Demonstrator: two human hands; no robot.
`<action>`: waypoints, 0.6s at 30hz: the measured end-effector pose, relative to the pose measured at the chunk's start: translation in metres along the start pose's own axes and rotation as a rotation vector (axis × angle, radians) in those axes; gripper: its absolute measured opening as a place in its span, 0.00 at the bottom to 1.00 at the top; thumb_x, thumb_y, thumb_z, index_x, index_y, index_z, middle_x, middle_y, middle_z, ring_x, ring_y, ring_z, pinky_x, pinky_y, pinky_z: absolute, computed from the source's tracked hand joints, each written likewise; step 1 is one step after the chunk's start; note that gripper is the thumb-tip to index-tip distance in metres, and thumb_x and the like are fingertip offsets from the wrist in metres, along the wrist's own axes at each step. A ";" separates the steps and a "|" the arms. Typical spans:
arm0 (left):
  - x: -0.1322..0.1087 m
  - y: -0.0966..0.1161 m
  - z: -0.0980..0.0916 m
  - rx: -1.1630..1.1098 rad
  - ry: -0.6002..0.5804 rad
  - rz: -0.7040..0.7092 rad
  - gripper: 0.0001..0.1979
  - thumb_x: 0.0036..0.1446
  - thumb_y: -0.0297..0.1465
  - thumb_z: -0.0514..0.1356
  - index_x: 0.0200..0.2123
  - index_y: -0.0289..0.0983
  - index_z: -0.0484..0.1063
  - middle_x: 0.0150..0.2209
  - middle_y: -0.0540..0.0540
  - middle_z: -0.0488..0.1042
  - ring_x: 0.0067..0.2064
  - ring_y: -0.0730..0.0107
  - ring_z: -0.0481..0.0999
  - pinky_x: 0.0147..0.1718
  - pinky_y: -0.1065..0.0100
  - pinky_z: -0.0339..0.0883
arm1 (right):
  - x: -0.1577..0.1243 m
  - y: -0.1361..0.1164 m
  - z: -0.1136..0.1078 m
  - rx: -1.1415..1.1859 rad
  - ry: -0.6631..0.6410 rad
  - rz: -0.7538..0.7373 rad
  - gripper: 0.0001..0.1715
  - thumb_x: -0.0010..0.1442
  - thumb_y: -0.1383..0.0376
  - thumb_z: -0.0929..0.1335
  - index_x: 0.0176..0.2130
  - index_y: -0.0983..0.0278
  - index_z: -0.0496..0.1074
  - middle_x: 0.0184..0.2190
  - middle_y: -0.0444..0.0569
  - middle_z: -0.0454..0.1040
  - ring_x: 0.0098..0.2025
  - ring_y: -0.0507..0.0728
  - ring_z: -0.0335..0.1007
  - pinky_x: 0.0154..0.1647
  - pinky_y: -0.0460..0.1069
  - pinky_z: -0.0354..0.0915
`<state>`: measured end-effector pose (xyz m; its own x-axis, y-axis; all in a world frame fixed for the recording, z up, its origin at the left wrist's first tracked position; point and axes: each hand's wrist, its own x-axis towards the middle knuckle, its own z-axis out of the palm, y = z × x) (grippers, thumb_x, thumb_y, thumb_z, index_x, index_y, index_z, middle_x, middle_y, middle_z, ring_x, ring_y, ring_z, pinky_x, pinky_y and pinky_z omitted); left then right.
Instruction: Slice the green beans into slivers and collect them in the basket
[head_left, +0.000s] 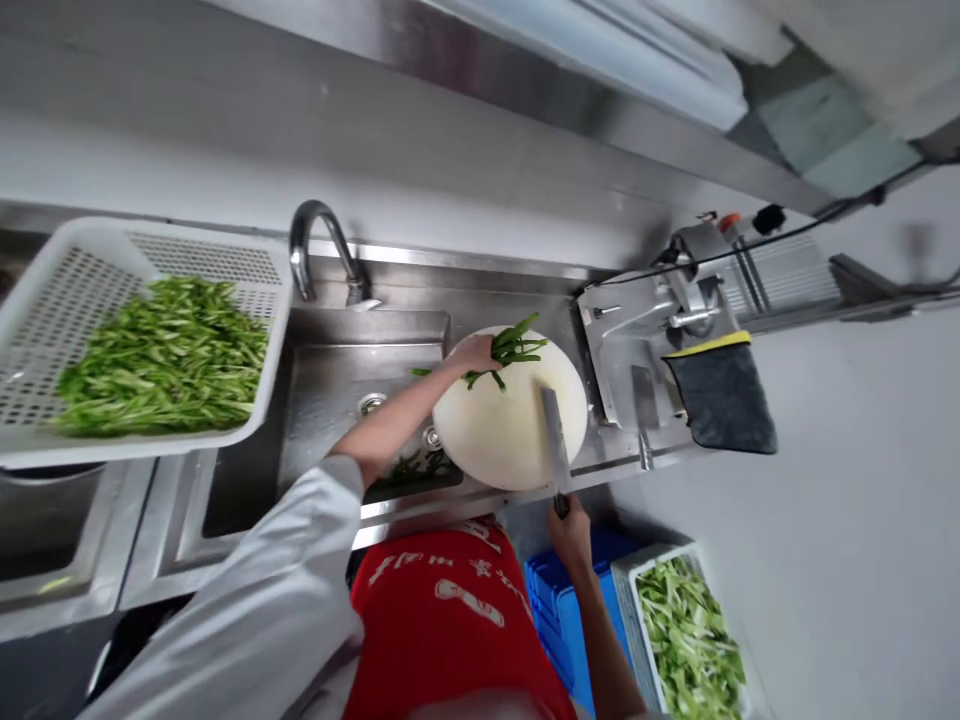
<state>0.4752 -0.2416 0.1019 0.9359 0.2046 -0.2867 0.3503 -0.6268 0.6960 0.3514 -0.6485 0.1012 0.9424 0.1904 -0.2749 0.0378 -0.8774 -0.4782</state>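
My left hand (474, 356) is closed around a bunch of green vegetable stalks (517, 343) over the far left part of a round white cutting board (487, 440). Some stalk ends poke out to the left of the hand, past the board's edge. In my right hand (571, 535), at the near edge of the counter, is the handle of a cleaver (555, 430). Its long blade points away from me across the right part of the board, apart from the stalks. The fingers of the left hand partly hide the bunch.
Left of the board lies a steel sink (337, 380) with a curved faucet (322, 215) and green scraps. A white basket (277, 350) holds cut green pieces. A slicing machine (637, 320) with a dark cloth (724, 395) stands right. Below are a blue bin (577, 620) and a crate of leafy greens (686, 635).
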 end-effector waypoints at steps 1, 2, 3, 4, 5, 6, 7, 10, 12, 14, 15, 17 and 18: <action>0.011 0.016 0.016 0.058 0.012 -0.040 0.34 0.49 0.36 0.70 0.57 0.28 0.69 0.53 0.30 0.75 0.54 0.44 0.73 0.51 0.55 0.67 | -0.001 0.005 -0.005 0.002 -0.007 -0.013 0.13 0.55 0.58 0.64 0.35 0.64 0.72 0.23 0.48 0.73 0.27 0.58 0.69 0.30 0.48 0.59; 0.020 0.028 0.031 0.095 0.024 -0.077 0.36 0.50 0.36 0.70 0.60 0.25 0.66 0.56 0.25 0.71 0.58 0.42 0.70 0.54 0.53 0.65 | -0.001 0.011 -0.009 0.003 -0.021 -0.018 0.12 0.55 0.59 0.64 0.35 0.64 0.72 0.23 0.47 0.73 0.26 0.57 0.68 0.29 0.47 0.58; 0.027 0.037 0.043 0.117 0.032 -0.102 0.39 0.51 0.37 0.70 0.61 0.23 0.63 0.59 0.22 0.67 0.61 0.39 0.65 0.56 0.51 0.62 | -0.002 0.017 -0.013 0.003 -0.039 -0.019 0.11 0.55 0.60 0.64 0.34 0.63 0.72 0.22 0.46 0.72 0.26 0.57 0.67 0.29 0.47 0.57; 0.032 0.041 0.053 0.130 0.035 -0.112 0.42 0.51 0.38 0.70 0.63 0.22 0.60 0.62 0.20 0.62 0.63 0.37 0.62 0.58 0.49 0.59 | -0.003 0.023 -0.017 0.003 -0.061 -0.015 0.10 0.56 0.60 0.64 0.34 0.63 0.71 0.22 0.45 0.71 0.26 0.56 0.66 0.29 0.47 0.55; 0.036 0.043 0.059 0.144 0.029 -0.122 0.45 0.50 0.40 0.71 0.65 0.22 0.58 0.64 0.20 0.59 0.65 0.36 0.58 0.59 0.47 0.57 | -0.004 0.030 -0.020 0.002 -0.085 -0.009 0.09 0.56 0.61 0.64 0.34 0.62 0.70 0.22 0.44 0.70 0.25 0.55 0.66 0.29 0.47 0.54; 0.038 0.042 0.061 0.156 0.010 -0.130 0.49 0.48 0.42 0.72 0.66 0.24 0.56 0.65 0.20 0.57 0.66 0.35 0.56 0.60 0.46 0.55 | -0.005 0.036 -0.023 0.000 -0.111 -0.006 0.08 0.57 0.61 0.64 0.33 0.62 0.70 0.22 0.44 0.70 0.26 0.55 0.65 0.29 0.47 0.53; 0.040 0.039 0.060 0.161 -0.021 -0.133 0.52 0.46 0.43 0.73 0.67 0.26 0.55 0.66 0.22 0.55 0.66 0.35 0.55 0.61 0.45 0.53 | -0.004 0.042 -0.025 -0.004 -0.138 -0.005 0.07 0.58 0.62 0.64 0.33 0.62 0.70 0.23 0.44 0.70 0.26 0.55 0.65 0.29 0.47 0.52; 0.044 0.027 0.045 0.149 -0.107 -0.132 0.57 0.44 0.48 0.74 0.70 0.33 0.52 0.69 0.26 0.53 0.68 0.36 0.54 0.64 0.44 0.50 | 0.000 0.058 -0.028 -0.047 -0.218 0.002 0.05 0.59 0.65 0.65 0.35 0.62 0.70 0.26 0.45 0.72 0.29 0.55 0.67 0.30 0.47 0.51; 0.042 0.019 0.033 0.114 -0.099 -0.130 0.55 0.45 0.51 0.72 0.70 0.35 0.55 0.69 0.30 0.55 0.68 0.39 0.56 0.65 0.47 0.50 | 0.005 0.064 -0.028 -0.104 -0.264 0.012 0.05 0.59 0.67 0.65 0.38 0.63 0.70 0.27 0.46 0.73 0.30 0.55 0.68 0.30 0.47 0.50; 0.035 0.009 0.025 0.034 -0.047 -0.087 0.51 0.47 0.54 0.70 0.67 0.34 0.60 0.67 0.33 0.61 0.67 0.45 0.61 0.65 0.55 0.54 | 0.011 0.068 -0.029 -0.157 -0.298 0.009 0.07 0.59 0.69 0.65 0.40 0.63 0.70 0.28 0.46 0.74 0.31 0.55 0.69 0.30 0.47 0.49; 0.029 0.003 0.022 -0.022 0.005 -0.051 0.48 0.49 0.55 0.68 0.65 0.33 0.63 0.64 0.34 0.65 0.65 0.49 0.65 0.63 0.59 0.57 | 0.014 0.070 -0.030 -0.179 -0.312 0.001 0.07 0.59 0.69 0.65 0.41 0.63 0.69 0.29 0.46 0.74 0.31 0.55 0.70 0.31 0.47 0.49; 0.009 -0.016 0.021 -0.146 0.198 0.005 0.40 0.56 0.54 0.64 0.61 0.31 0.67 0.57 0.36 0.73 0.59 0.57 0.71 0.59 0.64 0.62 | 0.019 0.072 -0.030 -0.219 -0.338 -0.003 0.08 0.60 0.68 0.65 0.42 0.63 0.69 0.29 0.46 0.74 0.31 0.55 0.70 0.31 0.47 0.50; -0.005 -0.029 0.024 -0.203 0.345 0.004 0.35 0.60 0.52 0.61 0.59 0.31 0.69 0.53 0.37 0.75 0.56 0.60 0.73 0.57 0.65 0.64 | 0.021 0.073 -0.030 -0.237 -0.348 0.004 0.08 0.60 0.68 0.65 0.42 0.64 0.68 0.29 0.46 0.74 0.31 0.56 0.70 0.31 0.47 0.50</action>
<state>0.4591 -0.2421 0.0675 0.8826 0.4648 -0.0702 0.3149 -0.4736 0.8225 0.3844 -0.7218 0.0855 0.7761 0.2883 -0.5609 0.1477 -0.9477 -0.2828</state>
